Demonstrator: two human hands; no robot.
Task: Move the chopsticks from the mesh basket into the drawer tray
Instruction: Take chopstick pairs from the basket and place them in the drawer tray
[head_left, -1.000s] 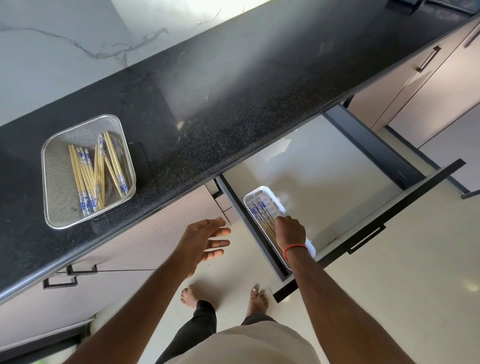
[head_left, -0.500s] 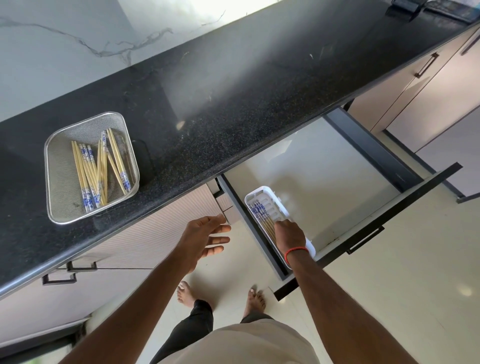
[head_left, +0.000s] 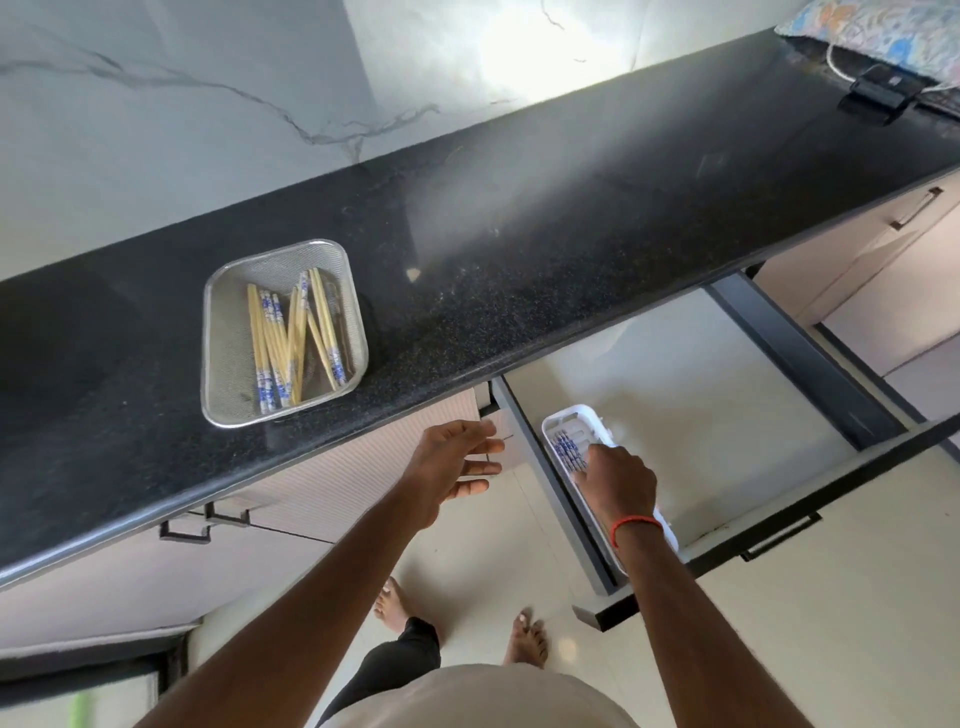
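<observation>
On the counter (head_left: 519, 249), to the left of the open drawer (head_left: 701, 395), stood the basket (head_left: 223, 332) with the remaining chopsticks (head_left: 291, 338) inside; they lay in a loose bundle, their long axis running roughly from the far side toward the counter's front edge, the blue patterned ends mostly at the near side. Some chopsticks already lay in the white tray (head_left: 571, 415), which sat in the left near corner of the drawer, below the counter level. The right hand (head_left: 615, 478) was down over the tray, fingers curled on or just above the sticks there; whether it pinched any I cannot tell, because the hand covered them. The left hand (head_left: 452, 467) hung in the air below the counter's edge, fingers spread and loosely extended, holding nothing. The basket lay up and to the left of both hands; the left hand was clearly the nearer one. In my judgement the coming reach should go up over the counter edge, and the grip should cross the sticks' long axis.
</observation>
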